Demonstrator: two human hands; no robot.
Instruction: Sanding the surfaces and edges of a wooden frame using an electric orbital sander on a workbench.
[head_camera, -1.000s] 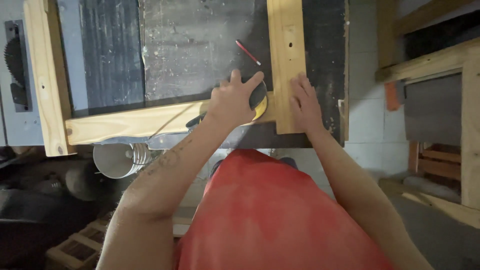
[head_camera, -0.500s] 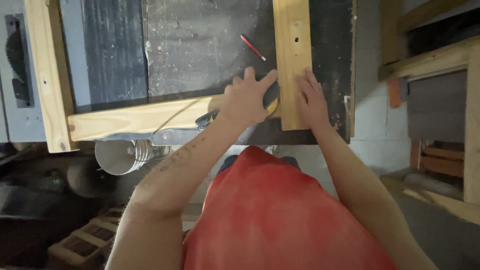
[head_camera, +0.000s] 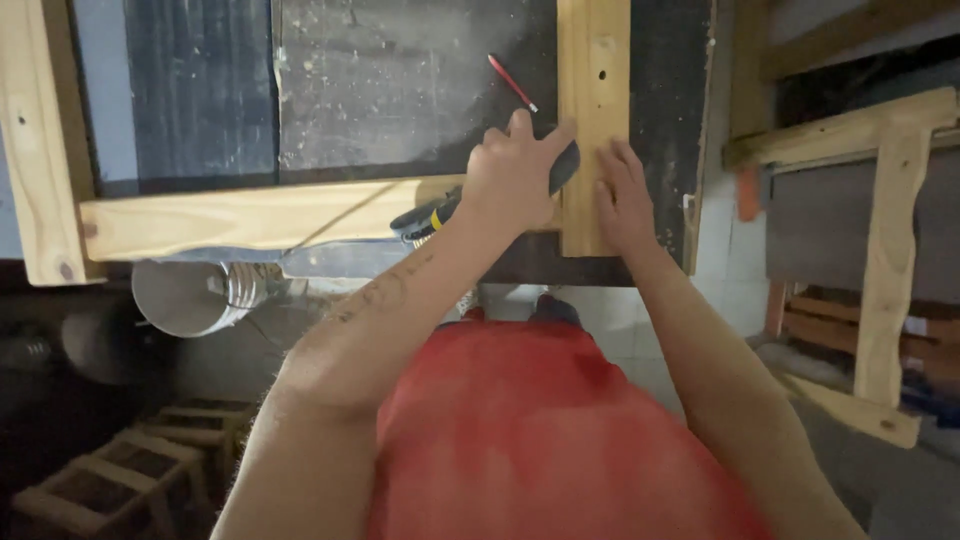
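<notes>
**Hands at the frame corner, tool pressed to the joint**

Left hand (head_camera: 515, 180) was clamped over a dark tool with a yellow-and-black body (head_camera: 432, 215), forefinger stretched out along it toward the upright board (head_camera: 593, 120). Tool sat right at the corner where the upright board met the horizontal rail (head_camera: 250, 215); its exact kind was hidden under the hand. Right hand (head_camera: 628, 195) lay flat, fingers together, pressing the lower end of the upright board, holding nothing.

Both boards lay on the dusty dark counter (head_camera: 400, 90), part of a pale wooden frame with a second upright (head_camera: 40, 140) at the far left. Red pencil (head_camera: 512, 82) lay loose on the counter just beside the upright board, apart from both hands. Grey ribbed duct (head_camera: 195, 295) hung below the rail.

Judgement: doing this well meant keeping the flat hand's weight on the board so the joint couldn't shift, and keeping its fingers off the tool's line.
</notes>
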